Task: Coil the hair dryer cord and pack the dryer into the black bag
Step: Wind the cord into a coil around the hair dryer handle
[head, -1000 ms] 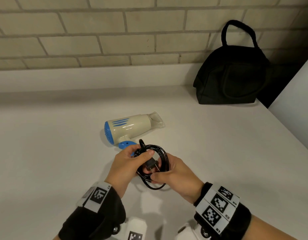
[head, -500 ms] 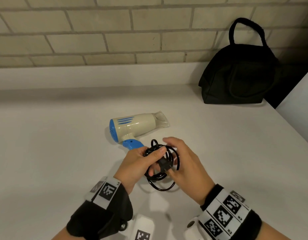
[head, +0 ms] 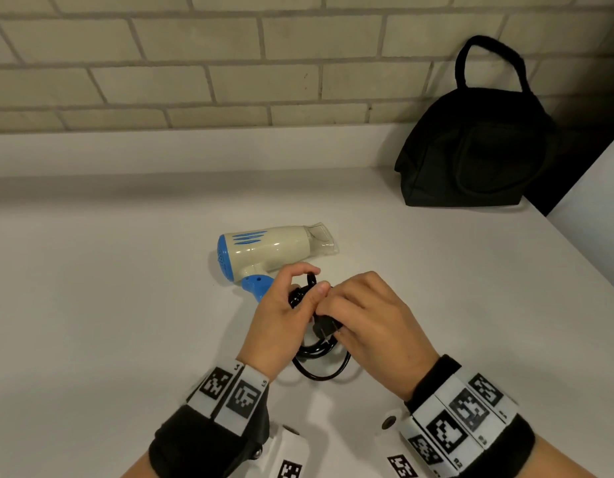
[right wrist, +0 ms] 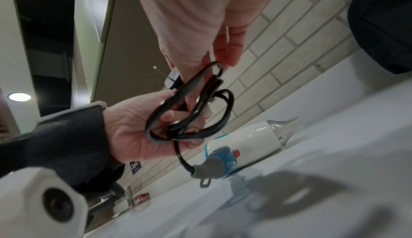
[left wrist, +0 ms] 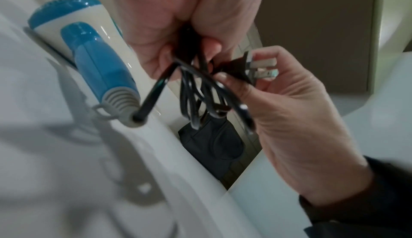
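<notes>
Black glossy cord, gathered into several loops, sits between both hands just above the white bench. The left hand curls its fingers round the top of the bundle and pinches the loops together. The right hand pinches the black two-pronged plug between thumb and forefinger at the side of the coil.

The step in hand looks like the end of coiling: the loops are made and the plug end is being tucked or wrapped round them. The next move likely calls for securing that loose end so the coil does not spring open, then lifting coil and dryer together toward the bag.

Just beyond the hands, the small cream hair dryer with a blue rear cap and blue handle lies on its side on the bench, its clear nozzle pointing right. A short run of cord leads from the grey ribbed sleeve at the handle's end up into the left hand. The soft black bag with a loop handle stands well apart at the far right, against the pale brick wall; whether it is open cannot be told.

The head view hides the plug's prongs and most of the grip behind the knuckles. The left wrist view shows the two metal prongs and the pinch on the plug plainly. The right wrist view alone shows a red switch on the handle.
</notes>
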A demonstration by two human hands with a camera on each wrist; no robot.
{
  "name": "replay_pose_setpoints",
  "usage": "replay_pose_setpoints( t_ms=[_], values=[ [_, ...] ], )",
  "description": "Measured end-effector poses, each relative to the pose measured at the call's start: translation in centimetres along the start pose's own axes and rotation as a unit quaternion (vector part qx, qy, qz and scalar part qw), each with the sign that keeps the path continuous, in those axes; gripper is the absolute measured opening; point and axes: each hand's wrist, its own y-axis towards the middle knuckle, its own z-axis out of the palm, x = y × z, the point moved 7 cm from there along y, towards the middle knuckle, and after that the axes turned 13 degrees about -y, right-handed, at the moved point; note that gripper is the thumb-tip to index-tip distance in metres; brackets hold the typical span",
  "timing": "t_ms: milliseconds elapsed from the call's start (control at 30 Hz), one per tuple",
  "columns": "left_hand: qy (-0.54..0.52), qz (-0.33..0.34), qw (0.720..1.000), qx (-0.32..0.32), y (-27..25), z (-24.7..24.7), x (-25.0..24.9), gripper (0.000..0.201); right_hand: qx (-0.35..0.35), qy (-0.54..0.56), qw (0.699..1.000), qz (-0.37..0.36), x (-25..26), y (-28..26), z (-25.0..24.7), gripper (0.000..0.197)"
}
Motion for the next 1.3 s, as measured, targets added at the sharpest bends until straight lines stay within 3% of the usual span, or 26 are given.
replay_pose_setpoints(
  t_ms=[200,300,533,600,767,833,933,1033,1167,1300],
  values=[
    [0.019,-0.021,1.000,-0.002,0.3,-0.1,1.2,0.007,0.040,-0.107,0.992,-0.044,1.0,0.1,0.1,0.009],
    [0.021,-0.003,1.000,0.000,0.4,-0.2,1.2,0.008,0.035,-0.135,0.987,-0.076,1.5,-0.1,0.3,0.019],
    [0.057,0.036,0.998,0.013,0.5,0.0,0.8,0.004,-0.017,-0.125,0.982,-0.137,2.8,-0.7,-0.7,0.022],
    [0.080,0.053,0.995,0.017,0.6,-0.1,1.0,0.014,-0.021,-0.123,0.979,-0.159,3.3,-1.2,-0.8,0.021],
    [0.086,0.009,0.996,0.025,0.7,0.3,2.5,0.021,-0.004,-0.117,0.973,-0.201,4.0,-1.9,-0.7,0.019],
    [0.080,-0.001,0.996,0.030,0.8,0.3,2.6,0.024,0.018,-0.105,0.979,-0.173,3.1,-1.2,-0.7,0.015],
    [0.066,0.020,0.996,0.050,0.6,0.5,1.8,0.032,0.068,0.023,0.997,-0.021,-0.1,0.1,-0.8,0.012],
    [0.065,0.024,0.993,0.094,-0.2,0.8,1.6,0.029,0.104,0.209,0.964,0.126,-2.3,-0.1,-0.2,0.015],
    [0.046,0.014,0.984,0.174,-1.6,1.8,1.6,0.024,0.099,0.256,0.951,0.146,-2.2,-0.2,0.1,0.020],
    [0.145,0.057,0.967,0.203,-1.6,3.4,1.6,0.025,0.093,0.264,0.945,0.169,-2.5,0.2,-0.4,0.022]
  ],
)
